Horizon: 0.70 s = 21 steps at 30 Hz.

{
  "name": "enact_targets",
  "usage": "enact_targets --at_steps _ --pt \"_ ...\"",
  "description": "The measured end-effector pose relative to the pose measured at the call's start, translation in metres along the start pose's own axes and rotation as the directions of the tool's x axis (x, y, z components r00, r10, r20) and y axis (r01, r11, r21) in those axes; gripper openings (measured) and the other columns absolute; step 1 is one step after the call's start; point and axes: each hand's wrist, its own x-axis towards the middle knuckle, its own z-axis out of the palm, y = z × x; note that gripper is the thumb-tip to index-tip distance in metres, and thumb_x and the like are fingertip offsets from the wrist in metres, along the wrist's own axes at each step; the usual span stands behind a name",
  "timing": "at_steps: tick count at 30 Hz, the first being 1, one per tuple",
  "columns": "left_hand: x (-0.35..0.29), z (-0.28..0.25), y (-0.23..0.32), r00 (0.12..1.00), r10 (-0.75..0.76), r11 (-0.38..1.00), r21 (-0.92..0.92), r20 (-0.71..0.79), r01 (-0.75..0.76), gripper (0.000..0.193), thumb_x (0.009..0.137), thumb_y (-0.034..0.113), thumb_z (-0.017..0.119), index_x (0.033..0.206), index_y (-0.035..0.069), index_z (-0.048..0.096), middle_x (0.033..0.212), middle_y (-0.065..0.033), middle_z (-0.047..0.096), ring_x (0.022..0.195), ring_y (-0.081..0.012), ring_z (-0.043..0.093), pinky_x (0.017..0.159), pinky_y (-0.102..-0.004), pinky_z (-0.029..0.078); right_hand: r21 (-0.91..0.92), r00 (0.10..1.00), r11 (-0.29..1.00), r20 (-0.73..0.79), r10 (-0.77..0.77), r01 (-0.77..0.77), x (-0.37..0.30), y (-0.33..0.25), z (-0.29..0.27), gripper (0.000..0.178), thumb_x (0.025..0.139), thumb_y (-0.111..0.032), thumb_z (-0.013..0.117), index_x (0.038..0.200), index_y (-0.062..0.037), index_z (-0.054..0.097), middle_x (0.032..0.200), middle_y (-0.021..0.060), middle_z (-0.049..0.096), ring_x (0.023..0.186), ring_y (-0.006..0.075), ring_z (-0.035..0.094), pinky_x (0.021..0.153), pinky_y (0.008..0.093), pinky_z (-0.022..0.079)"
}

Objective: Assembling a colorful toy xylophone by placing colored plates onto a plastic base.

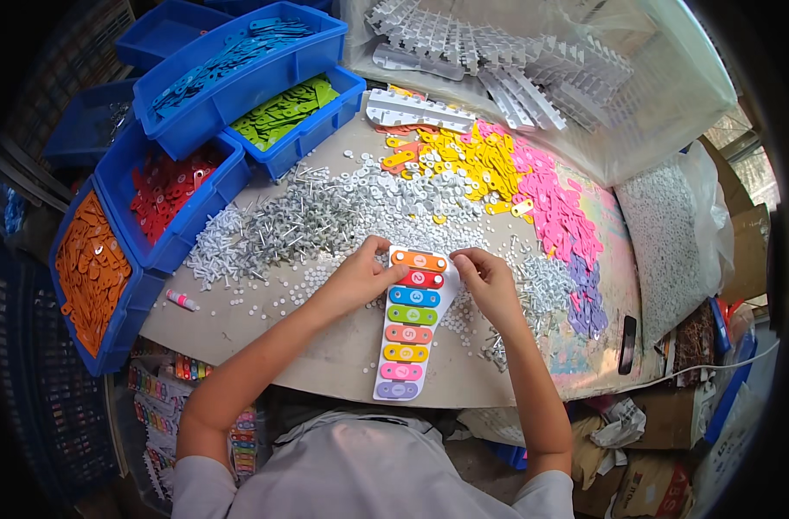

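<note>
A white toy xylophone [427, 346] lies near the table's front edge, its wide end away from me. It carries several coloured bars, orange at the far end and purple nearest. White round pieces sit on both ends of the orange bar [419, 261] and on the right end of the red bar [418, 278]. My left hand [368, 275] grips the upper left edge, its thumb at the red bar. At the upper right corner, my right hand [491, 284] has its thumb and fingertips pinched together; what they hold is hidden or too small to name.
Screws [304, 212] and white caps [429, 195] are heaped beyond the xylophone. Yellow [481, 160], pink [554, 203] and purple bars [586, 298] lie rightward. Blue bins [144, 251] of coloured bars stand left. White frames [576, 73] fill a clear bag; a phone-like black object [626, 346] lies right.
</note>
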Motion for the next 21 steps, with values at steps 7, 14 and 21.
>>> enact_targets --at_steps 7,14,21 --pt "0.005 -0.007 0.008 0.985 -0.067 0.990 -0.114 0.161 0.086 0.051 0.096 0.031 0.077 0.120 -0.001 0.046 0.076 -0.0080 0.066 0.060 -0.0084 0.059 0.048 -0.0252 0.041 -0.191 0.998 0.981 0.066 -0.016 0.028 0.005 0.002 0.003 0.050 0.086 -0.035 0.086 0.115 0.0026 0.069 0.088 0.0056 0.069 0.076 0.0122 0.060 0.068 0.0297 0.051" --pt "0.005 -0.016 0.018 0.951 -0.144 0.978 -0.105 0.273 0.179 0.046 0.098 0.033 0.075 0.117 0.004 0.045 0.066 -0.0026 0.060 0.053 -0.0056 0.050 0.044 -0.0243 0.032 -0.165 0.972 0.985 0.217 0.090 -0.054 0.014 -0.010 -0.004 0.039 0.088 -0.024 0.085 0.112 0.0016 0.066 0.088 0.0021 0.067 0.078 0.0079 0.061 0.069 0.0257 0.050" --pt "0.019 -0.004 -0.010 0.996 -0.015 0.998 0.063 0.092 0.009 0.052 0.081 0.035 0.083 0.102 -0.004 0.056 0.090 -0.0178 0.067 0.080 -0.0240 0.066 0.067 -0.0387 0.053 -0.278 0.952 0.959 0.274 0.137 -0.058 0.018 -0.009 -0.002 0.033 0.093 -0.021 0.080 0.110 -0.0006 0.061 0.093 0.0032 0.066 0.082 0.0093 0.060 0.072 0.0276 0.051"
